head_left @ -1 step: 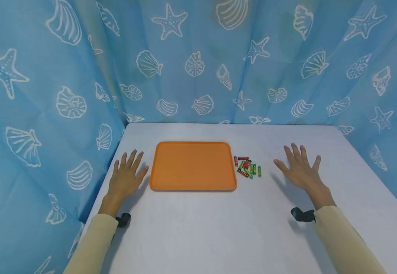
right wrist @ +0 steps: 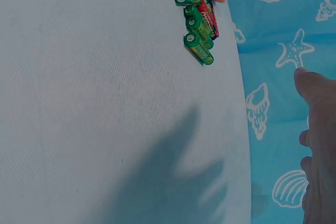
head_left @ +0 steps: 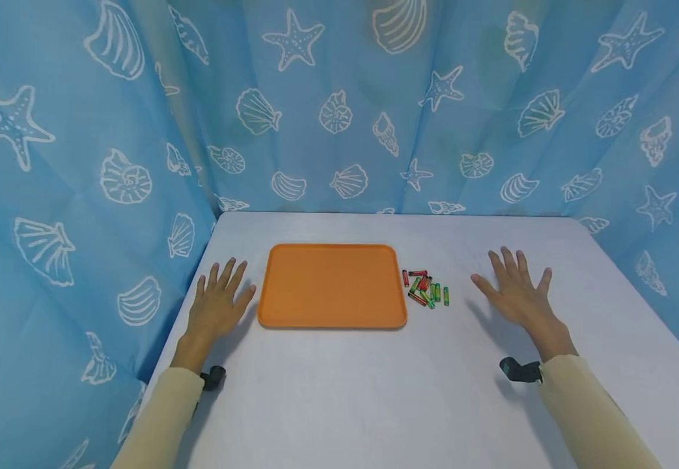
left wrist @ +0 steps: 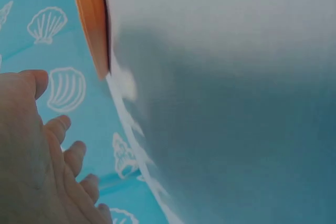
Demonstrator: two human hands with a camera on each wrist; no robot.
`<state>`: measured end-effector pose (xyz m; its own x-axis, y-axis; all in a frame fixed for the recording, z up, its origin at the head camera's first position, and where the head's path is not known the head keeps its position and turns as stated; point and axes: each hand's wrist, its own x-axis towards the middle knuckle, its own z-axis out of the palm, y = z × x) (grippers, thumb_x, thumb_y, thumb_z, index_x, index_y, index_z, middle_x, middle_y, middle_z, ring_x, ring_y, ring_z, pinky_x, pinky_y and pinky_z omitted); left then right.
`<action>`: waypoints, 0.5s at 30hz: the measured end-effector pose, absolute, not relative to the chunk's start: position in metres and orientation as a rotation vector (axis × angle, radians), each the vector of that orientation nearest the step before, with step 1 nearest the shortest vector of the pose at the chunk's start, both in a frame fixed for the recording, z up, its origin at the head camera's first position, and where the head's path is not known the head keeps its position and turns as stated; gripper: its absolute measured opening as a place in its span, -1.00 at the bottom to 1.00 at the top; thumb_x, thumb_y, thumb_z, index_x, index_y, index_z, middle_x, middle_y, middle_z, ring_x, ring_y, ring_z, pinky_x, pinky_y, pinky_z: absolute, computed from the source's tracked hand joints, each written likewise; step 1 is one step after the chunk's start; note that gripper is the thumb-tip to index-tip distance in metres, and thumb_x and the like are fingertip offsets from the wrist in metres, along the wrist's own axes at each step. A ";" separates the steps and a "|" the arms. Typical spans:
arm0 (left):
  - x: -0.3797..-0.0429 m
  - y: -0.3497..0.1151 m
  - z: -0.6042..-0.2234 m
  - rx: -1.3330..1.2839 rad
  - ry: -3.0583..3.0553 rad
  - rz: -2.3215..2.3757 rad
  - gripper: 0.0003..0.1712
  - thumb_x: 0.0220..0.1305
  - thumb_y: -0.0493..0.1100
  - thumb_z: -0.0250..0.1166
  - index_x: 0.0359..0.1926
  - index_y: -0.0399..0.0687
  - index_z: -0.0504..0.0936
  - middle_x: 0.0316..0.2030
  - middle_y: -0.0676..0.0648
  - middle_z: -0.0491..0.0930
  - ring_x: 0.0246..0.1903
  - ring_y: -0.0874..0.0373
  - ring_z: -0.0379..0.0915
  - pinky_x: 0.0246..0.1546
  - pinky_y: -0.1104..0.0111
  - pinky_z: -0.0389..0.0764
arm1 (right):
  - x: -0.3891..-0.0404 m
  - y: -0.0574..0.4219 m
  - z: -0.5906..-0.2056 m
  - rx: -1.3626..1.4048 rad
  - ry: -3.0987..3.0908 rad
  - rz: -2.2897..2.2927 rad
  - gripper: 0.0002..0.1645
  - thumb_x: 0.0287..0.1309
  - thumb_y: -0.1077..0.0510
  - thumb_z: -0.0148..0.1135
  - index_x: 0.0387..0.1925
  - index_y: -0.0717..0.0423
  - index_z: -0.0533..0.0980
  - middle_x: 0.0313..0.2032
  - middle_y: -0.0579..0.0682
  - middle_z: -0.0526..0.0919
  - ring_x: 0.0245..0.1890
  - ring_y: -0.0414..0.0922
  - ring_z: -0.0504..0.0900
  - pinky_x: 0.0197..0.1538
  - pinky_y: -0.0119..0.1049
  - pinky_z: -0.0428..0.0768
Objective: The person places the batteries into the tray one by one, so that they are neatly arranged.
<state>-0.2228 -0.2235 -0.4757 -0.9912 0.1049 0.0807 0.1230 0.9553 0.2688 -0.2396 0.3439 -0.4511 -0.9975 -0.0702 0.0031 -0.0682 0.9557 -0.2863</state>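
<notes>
At far left, the left hand [head_left: 213, 316] is held above the tabletop [head_left: 339, 397], palm down, fingers spread, gripping nothing; its shadow falls beside it. Next, just to the right of that hand and apart from it, lies an orange rectangular tray [head_left: 332, 286], flat on the tabletop. Just beyond the tray's right edge is a loose cluster of cylindrical batteries, red batteries [head_left: 417, 299] mostly to the left and green batteries [head_left: 446, 296] mostly to the right, lying at mixed angles, all outside the tray (labels too small to read with confidence). At far right, the right hand [head_left: 517, 299] is likewise raised, palm down, fingers spread and holding nothing, near the batteries but not in contact. Finding: the step in hand is judged to be a ready posture, with handling not yet begun. Assessment of the next move: the right hand is the better placed for the batteries; taking one would call for a leftward reach, lowered fingertips and a narrow pinch, with care against rolling its neighbours.
</notes>
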 end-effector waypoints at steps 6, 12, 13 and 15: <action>-0.221 -0.221 -0.480 -0.188 -3.050 -0.444 -0.18 0.54 0.27 -0.19 0.59 -0.06 -0.04 0.55 -0.25 -0.12 0.51 -0.29 -0.36 0.41 -0.17 -0.32 | -0.236 0.345 -0.463 -0.119 3.080 -0.481 0.09 0.41 -0.45 -0.27 0.55 0.29 -0.15 0.51 0.37 -0.28 0.48 0.26 -0.56 0.15 0.42 -0.73; -0.223 -0.221 -0.475 -0.115 -2.971 -0.775 -0.16 0.51 0.33 -0.18 0.58 -0.03 0.04 0.51 -0.27 0.03 0.50 -0.27 -0.21 0.41 -0.16 -0.26 | -0.236 0.340 -0.466 -0.122 3.096 -0.513 0.06 0.43 -0.42 -0.25 0.53 0.34 -0.08 0.50 0.41 -0.19 0.49 0.29 -0.47 0.19 0.46 -0.63; -0.224 -0.221 -0.475 -0.095 -2.942 -0.856 -0.17 0.50 0.34 -0.17 0.57 -0.02 0.06 0.50 -0.27 0.06 0.49 -0.27 -0.17 0.41 -0.17 -0.22 | -0.236 0.338 -0.466 -0.128 3.105 -0.523 0.05 0.44 -0.41 -0.24 0.52 0.36 -0.05 0.49 0.42 -0.17 0.49 0.31 -0.45 0.20 0.48 -0.60; -0.225 -0.221 -0.474 -0.055 -2.884 -1.000 -0.19 0.50 0.34 -0.13 0.56 0.01 0.12 0.48 -0.25 0.10 0.47 -0.25 -0.11 0.39 -0.19 -0.11 | -0.235 0.336 -0.464 -0.142 3.132 -0.565 0.01 0.45 -0.38 -0.20 0.49 0.37 0.01 0.47 0.44 -0.11 0.49 0.33 -0.38 0.22 0.50 -0.52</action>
